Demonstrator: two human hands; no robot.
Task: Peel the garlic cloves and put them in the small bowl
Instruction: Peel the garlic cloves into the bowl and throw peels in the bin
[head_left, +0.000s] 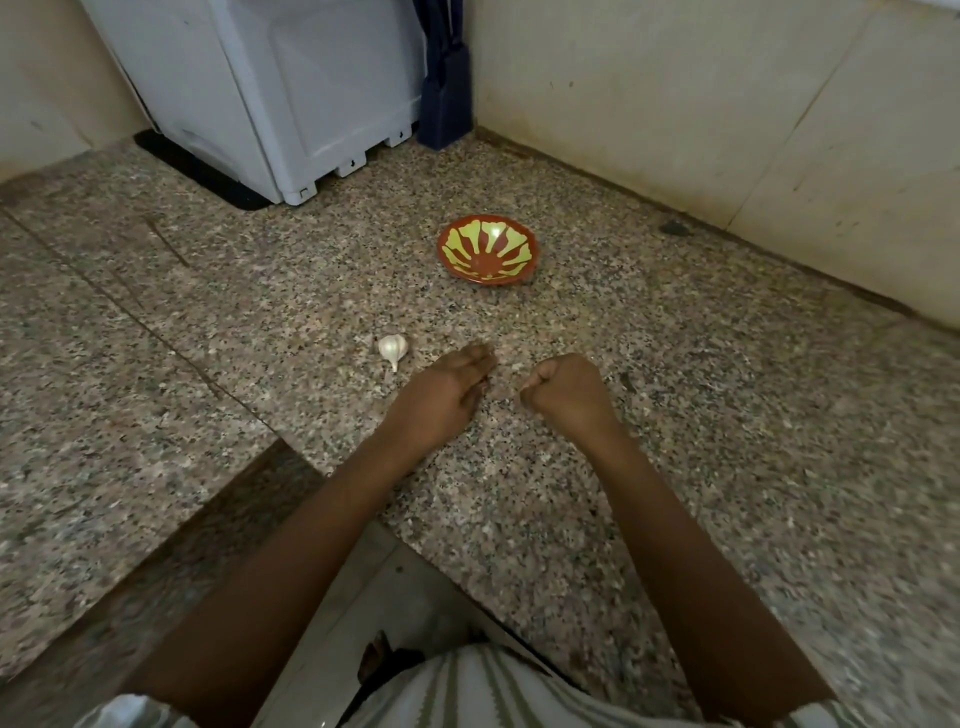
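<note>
Garlic untouched — right hand fisted, seemingly empty.

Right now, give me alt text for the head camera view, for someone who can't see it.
On a speckled granite counter, the left hand lies flat and the right hand is fisted. An unpeeled garlic bulb lies left of them; the empty red-and-yellow small bowl sits beyond.

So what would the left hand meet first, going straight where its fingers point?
From the left hand, the line likely misses the small bowl just to its right, crossing bare counter to the wall; depth is unclear.
</note>
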